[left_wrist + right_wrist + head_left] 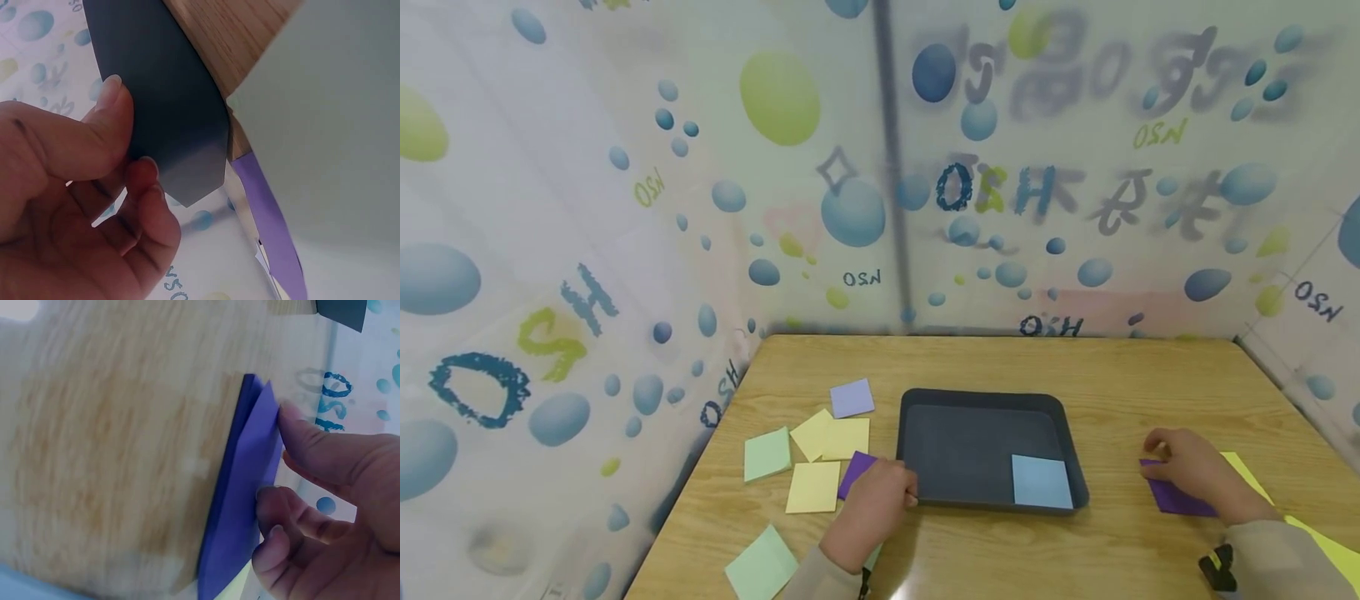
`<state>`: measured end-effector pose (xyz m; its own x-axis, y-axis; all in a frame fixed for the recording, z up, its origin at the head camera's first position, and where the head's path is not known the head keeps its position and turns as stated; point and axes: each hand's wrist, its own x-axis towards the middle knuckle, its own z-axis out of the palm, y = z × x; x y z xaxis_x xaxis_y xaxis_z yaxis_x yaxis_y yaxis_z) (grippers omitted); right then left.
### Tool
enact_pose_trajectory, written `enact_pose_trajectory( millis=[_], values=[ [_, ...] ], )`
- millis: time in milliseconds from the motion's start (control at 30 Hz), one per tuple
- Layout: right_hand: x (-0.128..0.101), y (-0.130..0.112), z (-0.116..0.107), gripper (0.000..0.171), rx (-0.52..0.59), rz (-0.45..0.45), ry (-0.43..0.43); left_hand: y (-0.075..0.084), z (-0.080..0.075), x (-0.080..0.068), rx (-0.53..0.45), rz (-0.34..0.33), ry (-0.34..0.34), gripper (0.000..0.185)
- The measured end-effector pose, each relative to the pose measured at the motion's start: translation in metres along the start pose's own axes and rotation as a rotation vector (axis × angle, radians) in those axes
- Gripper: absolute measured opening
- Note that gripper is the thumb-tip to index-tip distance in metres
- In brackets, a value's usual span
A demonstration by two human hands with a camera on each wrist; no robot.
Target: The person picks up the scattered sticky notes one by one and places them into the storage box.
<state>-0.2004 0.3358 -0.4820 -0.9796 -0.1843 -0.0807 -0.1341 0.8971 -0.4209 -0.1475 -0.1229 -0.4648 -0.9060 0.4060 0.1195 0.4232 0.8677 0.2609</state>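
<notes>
A dark grey tray [962,450] lies mid-table with a light blue note [1041,482] in its near right corner. My left hand [876,500] is at the tray's near left corner. In the left wrist view the thumb and fingers of my left hand [130,125] pinch the tray [169,112] at that corner. To the right, my right hand [1187,467] rests on a small purple paper stack [1176,498]. The right wrist view shows my right hand [278,453] pinching the lifted top sheet of that purple paper [240,487] at its edge.
Left of the tray lie yellow notes [842,437], green notes [767,454], a lavender note [852,398] and a purple note [855,471] beside my left hand. A yellow sheet [1318,537] lies under the right forearm. Patterned curtain walls close in the table.
</notes>
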Motion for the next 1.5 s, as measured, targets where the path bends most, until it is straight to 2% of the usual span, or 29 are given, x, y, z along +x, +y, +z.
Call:
enact_pose_trajectory(
  millis=[267,500,667,1100,1333,1500],
  values=[
    [0.002,0.01,0.004,0.029,0.023,0.006,-0.011,0.001,-0.001,0.0,-0.004,0.003,0.001,0.019],
    [0.003,0.012,0.005,0.036,0.058,0.048,-0.053,0.0,-0.001,-0.001,-0.01,0.007,0.014,0.021],
    [0.0,0.01,0.004,0.039,0.044,0.068,-0.055,0.0,0.001,0.0,-0.009,0.001,0.006,0.02],
    [-0.003,0.003,-0.003,0.024,-0.007,0.041,-0.003,0.0,0.004,0.0,-0.008,0.018,0.013,0.021],
    [-0.002,-0.012,-0.01,0.018,-0.031,0.014,0.043,0.0,0.003,0.001,-0.02,0.021,0.007,0.019],
    [0.002,-0.03,-0.015,0.021,-0.061,-0.004,0.059,0.001,0.001,0.0,-0.03,0.007,0.005,0.021]
  ],
)
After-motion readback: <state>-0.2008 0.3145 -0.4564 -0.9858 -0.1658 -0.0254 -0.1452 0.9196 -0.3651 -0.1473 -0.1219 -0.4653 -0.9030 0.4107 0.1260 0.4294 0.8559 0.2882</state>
